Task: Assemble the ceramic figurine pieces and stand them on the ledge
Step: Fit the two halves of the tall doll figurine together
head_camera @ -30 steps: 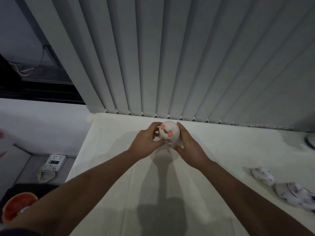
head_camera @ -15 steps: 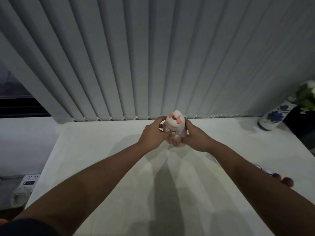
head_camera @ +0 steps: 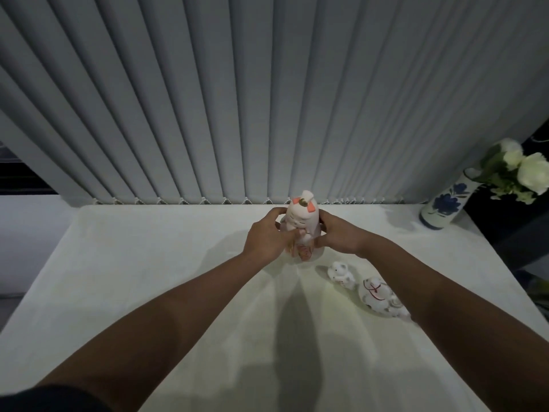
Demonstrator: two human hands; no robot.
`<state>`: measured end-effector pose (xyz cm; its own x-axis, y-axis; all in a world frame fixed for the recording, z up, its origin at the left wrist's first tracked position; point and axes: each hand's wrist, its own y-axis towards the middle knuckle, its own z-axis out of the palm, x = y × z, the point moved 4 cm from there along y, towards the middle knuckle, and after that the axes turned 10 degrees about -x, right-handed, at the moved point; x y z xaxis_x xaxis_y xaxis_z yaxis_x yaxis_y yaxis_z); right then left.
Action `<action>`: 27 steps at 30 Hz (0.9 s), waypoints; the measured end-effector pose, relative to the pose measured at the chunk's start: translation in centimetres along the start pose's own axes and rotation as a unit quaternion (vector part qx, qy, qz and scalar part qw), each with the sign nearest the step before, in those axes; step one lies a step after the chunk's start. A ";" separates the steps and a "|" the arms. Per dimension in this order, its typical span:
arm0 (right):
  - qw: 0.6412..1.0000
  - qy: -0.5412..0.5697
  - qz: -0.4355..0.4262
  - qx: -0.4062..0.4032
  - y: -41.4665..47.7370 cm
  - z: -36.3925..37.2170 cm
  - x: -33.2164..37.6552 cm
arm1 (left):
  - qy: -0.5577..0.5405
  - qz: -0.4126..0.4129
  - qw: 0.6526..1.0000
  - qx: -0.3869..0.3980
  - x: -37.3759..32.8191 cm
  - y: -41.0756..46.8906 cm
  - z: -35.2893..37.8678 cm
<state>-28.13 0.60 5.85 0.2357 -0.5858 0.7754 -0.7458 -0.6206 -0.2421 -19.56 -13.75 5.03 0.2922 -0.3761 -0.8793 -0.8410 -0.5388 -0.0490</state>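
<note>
A white ceramic cat figurine [head_camera: 302, 221] with orange ears stands upright on the white ledge [head_camera: 148, 278], near the back under the blinds. My left hand [head_camera: 265, 239] grips its left side and my right hand [head_camera: 335, 236] grips its right side, fingers meeting over its lower front. Its base is partly hidden by my fingers. A small white figurine piece [head_camera: 341, 273] and a larger white piece with red lines [head_camera: 378, 295] lie on the ledge to the right, just beside my right forearm.
Grey vertical blinds [head_camera: 267, 99] hang right behind the ledge. A white vase with blue flowers painted on it [head_camera: 444, 208] holds white roses [head_camera: 525, 171] at the back right corner. The ledge drops off at left and right.
The view has swung right, bringing the vase and the two loose pieces into sight. The figurine has turned upright and come down onto the ledge, both hands still on it.
</note>
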 end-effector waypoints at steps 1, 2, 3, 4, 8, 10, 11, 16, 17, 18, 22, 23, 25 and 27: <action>1.000 0.002 -0.003 0.006 0.1 -0.1 -0.3 | 0.001 -0.007 1.000 -0.007 -0.1 -0.2 0.3; 1.000 0.002 -0.004 0.012 0.1 -0.2 -0.6 | 0.002 -0.012 1.000 -0.013 -0.2 -0.5 0.6; 1.000 0.002 -0.007 0.017 0.2 -0.2 -0.8 | 0.005 -0.016 1.000 -0.019 -0.2 -0.7 0.8; 1.000 0.000 -0.011 0.020 0.3 -0.2 -1.1 | 0.008 -0.018 1.000 -0.024 -0.2 -0.8 1.0; 1.000 -0.009 -0.021 0.022 0.7 -0.4 -1.8 | 0.017 -0.029 0.999 -0.039 -0.4 -0.9 1.6; 0.999 -0.009 -0.025 0.029 1.1 -0.6 -2.2 | 0.018 -0.033 0.998 -0.047 -0.6 -0.9 1.9; 0.999 -0.010 -0.028 0.034 1.3 -0.8 -2.3 | 0.017 -0.035 0.998 -0.050 -0.7 -0.9 2.0; 0.997 -0.010 -0.042 0.066 2.5 -1.3 -2.7 | 0.022 -0.049 0.997 -0.057 -0.8 -0.5 2.5; 0.996 -0.005 -0.047 0.073 2.6 -1.3 -2.7 | 0.025 -0.051 0.997 -0.058 -0.8 -0.4 2.6; 0.995 0.003 -0.050 0.080 2.7 -1.2 -2.7 | 0.029 -0.051 0.997 -0.059 -0.8 -0.3 2.6; 0.993 0.036 -0.052 0.096 3.1 -0.9 -3.3 | 0.049 -0.052 0.996 -0.059 -0.5 0.1 2.8; 0.993 0.043 -0.051 0.099 3.1 -0.9 -3.4 | 0.052 -0.052 0.996 -0.057 -0.5 0.2 2.8; 0.991 0.055 -0.049 0.109 3.0 -1.0 -3.6 | 0.059 -0.043 0.996 -0.050 -0.6 0.4 2.9; 0.990 0.064 -0.048 0.119 2.8 -1.2 -3.7 | 0.070 -0.029 0.997 -0.025 -0.8 0.8 2.8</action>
<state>-31.88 1.65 2.98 0.2052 -0.4566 0.8657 -0.5523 -0.7842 -0.2827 -21.76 -11.76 4.31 0.4032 -0.4424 -0.8011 -0.7983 -0.5981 -0.0715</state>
